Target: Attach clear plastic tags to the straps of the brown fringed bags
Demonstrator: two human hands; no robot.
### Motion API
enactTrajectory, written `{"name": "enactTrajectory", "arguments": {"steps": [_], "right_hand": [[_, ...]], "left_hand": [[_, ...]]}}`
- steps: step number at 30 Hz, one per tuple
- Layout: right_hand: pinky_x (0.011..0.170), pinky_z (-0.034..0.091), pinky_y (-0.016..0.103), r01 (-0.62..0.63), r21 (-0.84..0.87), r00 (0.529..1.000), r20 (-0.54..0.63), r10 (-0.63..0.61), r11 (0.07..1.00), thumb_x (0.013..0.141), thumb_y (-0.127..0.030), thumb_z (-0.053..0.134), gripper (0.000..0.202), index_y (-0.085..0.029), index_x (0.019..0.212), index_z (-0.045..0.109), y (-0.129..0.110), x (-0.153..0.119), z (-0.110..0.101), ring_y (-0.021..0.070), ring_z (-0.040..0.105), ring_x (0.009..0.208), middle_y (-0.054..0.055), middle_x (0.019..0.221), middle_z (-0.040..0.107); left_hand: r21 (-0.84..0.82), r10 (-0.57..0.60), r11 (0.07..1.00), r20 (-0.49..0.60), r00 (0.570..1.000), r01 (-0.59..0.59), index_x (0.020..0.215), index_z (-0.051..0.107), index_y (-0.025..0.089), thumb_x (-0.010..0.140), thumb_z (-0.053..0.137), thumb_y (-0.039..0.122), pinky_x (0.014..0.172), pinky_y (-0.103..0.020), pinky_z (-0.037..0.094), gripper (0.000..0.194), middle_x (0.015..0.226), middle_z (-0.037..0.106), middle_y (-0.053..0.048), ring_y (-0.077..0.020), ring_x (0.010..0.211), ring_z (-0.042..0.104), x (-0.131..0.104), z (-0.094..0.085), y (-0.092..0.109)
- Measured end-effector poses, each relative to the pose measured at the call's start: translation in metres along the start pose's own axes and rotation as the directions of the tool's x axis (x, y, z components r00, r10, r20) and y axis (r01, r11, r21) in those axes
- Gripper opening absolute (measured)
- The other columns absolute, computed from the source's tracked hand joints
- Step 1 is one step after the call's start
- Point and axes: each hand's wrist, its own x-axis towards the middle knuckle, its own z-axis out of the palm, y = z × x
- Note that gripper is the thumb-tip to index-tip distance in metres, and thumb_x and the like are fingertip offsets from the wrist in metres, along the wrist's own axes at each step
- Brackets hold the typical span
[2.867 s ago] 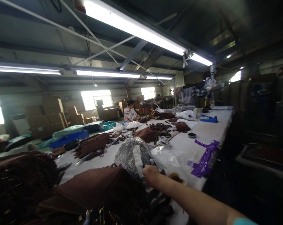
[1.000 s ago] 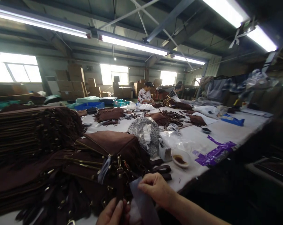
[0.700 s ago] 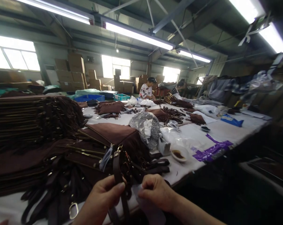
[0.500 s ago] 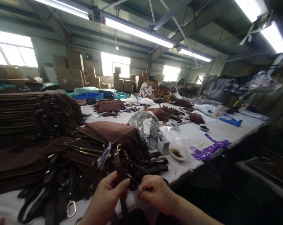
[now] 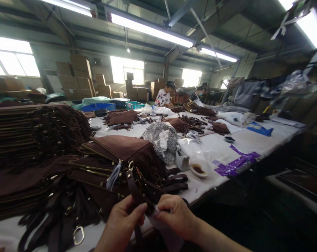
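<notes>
Near the bottom centre, my left hand pinches a dark brown strap between thumb and fingers. The strap runs up to a metal clasp beside a stack of brown bags. Close on its right, my right hand is closed on a thin whitish cloth, pressed against the strap's edge. A grey tassel hangs from the zip of the top bag. More straps with metal rings lie at the lower left.
A tall pile of brown bags stands at the left. Beyond the straps are a shallow dish of dark liquid, a patterned round piece and purple plastic. Two people sit across the table.
The view has shifted slightly. My right hand has closed in on the strap with the cloth; my left hand keeps its pinch.
</notes>
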Motion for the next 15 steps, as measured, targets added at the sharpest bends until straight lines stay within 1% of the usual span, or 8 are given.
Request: {"name": "enactTrajectory", "arguments": {"steps": [2,4,8,10,12,14,15], "right_hand": [[0.064,0.040,0.022,-0.013,0.006,1.000,-0.011,0.013,1.000,0.079,-0.019,0.068,0.010,-0.019,0.077,0.078,0.002,-0.001,0.000,0.0124,0.058,0.071,0.000,0.074,0.063],[0.065,0.040,0.022,-0.033,0.022,0.999,-0.011,0.033,0.999,0.076,-0.017,0.068,0.009,-0.019,0.076,0.077,0.002,-0.003,0.002,0.0124,0.058,0.072,0.000,0.074,0.062],[0.067,0.040,0.022,-0.091,0.067,0.996,0.022,0.089,0.994,0.068,-0.012,0.070,0.014,-0.020,0.078,0.076,-0.002,-0.004,0.007,0.0125,0.056,0.074,-0.002,0.077,0.060],[0.067,0.040,0.022,-0.102,0.071,0.995,0.004,0.102,0.992,0.067,-0.012,0.069,0.015,-0.019,0.079,0.074,-0.004,-0.003,0.011,0.0128,0.055,0.075,-0.002,0.078,0.060],[0.066,0.040,0.022,-0.102,0.065,0.993,-0.053,0.106,0.993,0.067,-0.013,0.066,0.009,-0.017,0.073,0.071,-0.006,-0.001,0.014,0.0128,0.054,0.073,-0.002,0.075,0.059],[0.064,0.039,0.023,-0.111,0.091,0.987,-0.106,0.120,0.990,0.068,-0.016,0.066,0.002,-0.016,0.067,0.066,-0.007,0.002,0.015,0.0129,0.053,0.070,-0.001,0.071,0.058],[0.062,0.039,0.023,-0.123,0.131,0.984,-0.116,0.138,0.984,0.069,-0.018,0.066,0.005,-0.015,0.064,0.065,-0.008,0.003,0.015,0.0127,0.052,0.068,-0.001,0.069,0.058]], "left_hand": [[0.008,-0.012,1.000,0.010,1.000,0.012,0.081,0.071,0.016,0.073,0.071,0.040,0.052,-0.024,0.041,0.025,0.058,0.060,0.001,-0.0130,0.053,0.051,0.000,0.000,-0.001],[0.009,-0.030,0.999,-0.003,1.000,0.030,0.080,0.072,0.017,0.071,0.072,0.041,0.052,-0.024,0.041,0.026,0.058,0.061,0.001,-0.0134,0.054,0.051,0.000,0.001,-0.001],[0.030,-0.041,0.999,-0.035,0.999,0.042,0.081,0.073,0.017,0.071,0.072,0.040,0.052,-0.024,0.040,0.025,0.055,0.059,0.003,-0.0135,0.053,0.050,-0.001,0.005,-0.004],[0.015,-0.038,0.999,-0.037,0.999,0.039,0.082,0.073,0.018,0.071,0.072,0.038,0.059,-0.025,0.044,0.023,0.062,0.066,0.001,-0.0167,0.062,0.057,-0.001,0.009,-0.008],[-0.009,-0.036,0.999,-0.027,0.999,0.036,0.082,0.073,0.018,0.070,0.073,0.036,0.071,-0.028,0.048,0.022,0.074,0.072,-0.002,-0.0218,0.078,0.064,-0.001,0.011,-0.011],[-0.016,-0.034,0.999,0.000,0.999,0.034,0.082,0.073,0.018,0.070,0.074,0.037,0.079,-0.030,0.049,0.022,0.081,0.074,-0.004,-0.0252,0.087,0.065,-0.001,0.012,-0.012],[-0.010,-0.042,0.999,0.017,0.999,0.043,0.083,0.073,0.018,0.070,0.074,0.039,0.078,-0.031,0.050,0.025,0.083,0.075,-0.005,-0.0256,0.087,0.065,0.000,0.011,-0.010]]}}
